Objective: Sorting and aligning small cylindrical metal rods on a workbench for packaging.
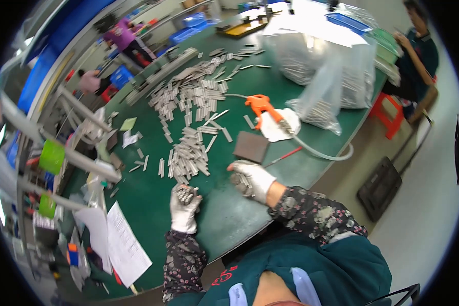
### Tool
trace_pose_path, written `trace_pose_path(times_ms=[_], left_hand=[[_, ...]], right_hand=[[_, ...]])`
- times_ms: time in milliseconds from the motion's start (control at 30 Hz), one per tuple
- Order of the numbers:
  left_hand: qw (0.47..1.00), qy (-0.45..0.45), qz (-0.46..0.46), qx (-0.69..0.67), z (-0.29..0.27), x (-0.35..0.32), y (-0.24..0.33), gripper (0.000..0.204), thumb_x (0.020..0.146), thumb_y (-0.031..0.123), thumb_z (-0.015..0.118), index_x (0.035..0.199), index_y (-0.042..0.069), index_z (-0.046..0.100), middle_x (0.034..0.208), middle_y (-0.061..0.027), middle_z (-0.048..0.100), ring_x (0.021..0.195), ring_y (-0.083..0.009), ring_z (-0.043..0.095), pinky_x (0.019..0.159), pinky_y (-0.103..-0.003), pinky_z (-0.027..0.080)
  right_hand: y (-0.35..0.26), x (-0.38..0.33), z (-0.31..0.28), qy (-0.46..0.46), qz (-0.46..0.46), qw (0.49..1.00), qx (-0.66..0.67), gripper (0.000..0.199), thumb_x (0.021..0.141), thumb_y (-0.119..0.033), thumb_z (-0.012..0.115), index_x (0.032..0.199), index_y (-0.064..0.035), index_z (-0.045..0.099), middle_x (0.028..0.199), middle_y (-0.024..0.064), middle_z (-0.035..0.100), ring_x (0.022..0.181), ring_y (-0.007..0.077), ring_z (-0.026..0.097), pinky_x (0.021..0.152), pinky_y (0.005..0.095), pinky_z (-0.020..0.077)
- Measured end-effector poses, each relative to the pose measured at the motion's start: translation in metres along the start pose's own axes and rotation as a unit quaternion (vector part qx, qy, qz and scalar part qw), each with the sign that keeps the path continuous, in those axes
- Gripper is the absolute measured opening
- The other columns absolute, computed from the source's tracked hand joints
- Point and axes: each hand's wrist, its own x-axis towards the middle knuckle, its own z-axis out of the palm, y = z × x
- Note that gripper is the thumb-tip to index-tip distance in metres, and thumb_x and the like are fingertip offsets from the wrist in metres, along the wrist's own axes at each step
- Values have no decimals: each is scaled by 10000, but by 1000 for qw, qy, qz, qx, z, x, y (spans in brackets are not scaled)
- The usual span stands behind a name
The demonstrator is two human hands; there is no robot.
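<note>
My left hand (184, 208), in a white glove, is closed round a bundle of small grey metal strips (186, 195) whose ends point up. To its right my right hand (255, 181), gloved too, curls over another batch of metal strips (242, 184) just above the green table (224, 219). Ahead of both hands lies a large loose pile of the same strips (188, 153), spreading toward the far side. A flat brown-grey block (251, 146) rests beyond my right hand. Behind it an orange air gun (262, 106) lies partly on a white cloth (280, 125).
A red pen-like stick (284, 155) and a clear hose (331, 157) lie at the right. Clear bags of strips (319, 107) stand at the far right. Paper sheets (125, 245) lie on the left. A person (418, 56) sits beside a red stool (387, 115).
</note>
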Motion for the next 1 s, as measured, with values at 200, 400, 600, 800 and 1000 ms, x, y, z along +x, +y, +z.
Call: trace_pose_path(times_ms=[200, 400, 600, 800, 1000], left_hand=[[999, -11, 2, -29, -1, 0, -1, 513, 715, -118, 638, 1133, 105, 442, 886, 1, 557, 665, -56, 521, 466, -170, 416], [999, -3, -5, -31, 3, -7, -8, 511, 708, -95, 664, 1134, 90, 449, 858, 4, 562, 611, -54, 495, 443, -179, 397], [998, -28, -1, -62, -3, -7, -14, 544, 698, -117, 665, 1150, 77, 433, 909, 7, 529, 793, -83, 547, 661, -209, 468], [999, -31, 15, -15, 5, 9, -21, 558, 705, -96, 680, 1172, 65, 420, 941, 5, 512, 887, -92, 535, 769, -225, 474], [1000, -12, 8, 0, -5, -8, -9, 524, 679, -74, 710, 1111, 81, 459, 880, 43, 528, 808, -55, 513, 740, -203, 440]], right_hand=[[-2, -2, 6, -12, 3, 999, -31, 128, 893, -251, 516, 943, -135, 494, 627, -6, 470, 419, 84, 392, 337, 210, 252], [2, -2, -5, -38, 7, 999, -23, 123, 899, -238, 509, 949, -127, 493, 634, 12, 470, 414, 105, 403, 330, 208, 255], [1, 4, -9, 15, 28, 997, 73, 171, 916, -288, 491, 955, -121, 490, 698, 29, 484, 468, 107, 411, 330, 188, 283], [-13, -10, 3, 64, -29, 989, 128, 197, 926, -312, 477, 985, -128, 513, 647, -17, 430, 432, 53, 348, 312, 174, 250], [-11, -44, 7, -54, -36, 993, 100, 236, 968, -302, 390, 1031, -116, 521, 605, -18, 391, 326, 48, 245, 259, 200, 184]])
